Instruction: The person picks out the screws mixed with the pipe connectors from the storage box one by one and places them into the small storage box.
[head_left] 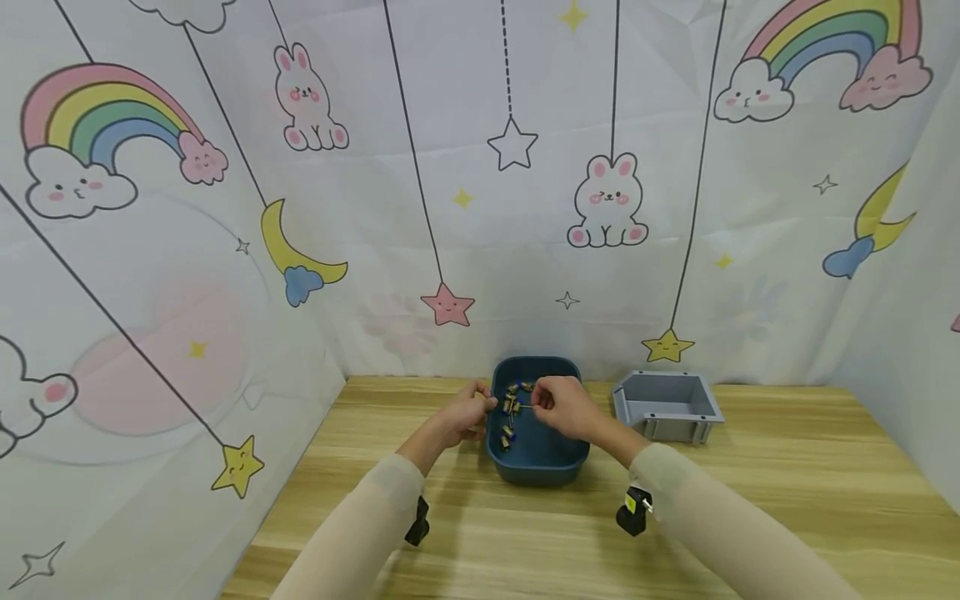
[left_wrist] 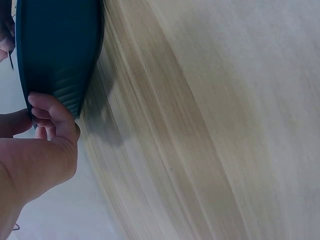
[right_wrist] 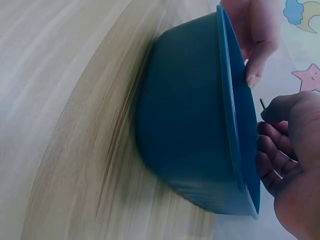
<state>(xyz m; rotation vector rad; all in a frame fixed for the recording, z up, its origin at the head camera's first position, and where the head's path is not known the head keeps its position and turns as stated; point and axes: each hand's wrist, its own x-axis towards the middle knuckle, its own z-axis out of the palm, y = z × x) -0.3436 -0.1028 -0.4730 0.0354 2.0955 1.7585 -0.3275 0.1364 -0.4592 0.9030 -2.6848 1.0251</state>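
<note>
A dark blue bin (head_left: 543, 475) stands on the table, with several small brass-coloured pieces (head_left: 510, 404) with dark and blue parts lying along its left side. My left hand (head_left: 467, 412) is at the bin's left edge; in the left wrist view its thumb and fingers (left_wrist: 50, 107) pinch the rim. Over the bin's right half, my right hand (head_left: 566, 408) pinches a thin stick-like thing (head_left: 527, 406) that points left towards the small pieces. In the right wrist view only the short end of that thin thing (right_wrist: 262, 104) shows; the fingers hide the rest.
To the right of the bin stands a grey open-fronted plastic box (head_left: 667, 408). The wooden table (head_left: 787, 483) meets a white printed cloth wall (head_left: 525, 275) at the back and sides. A small black device (head_left: 633, 510) sits under the right wrist.
</note>
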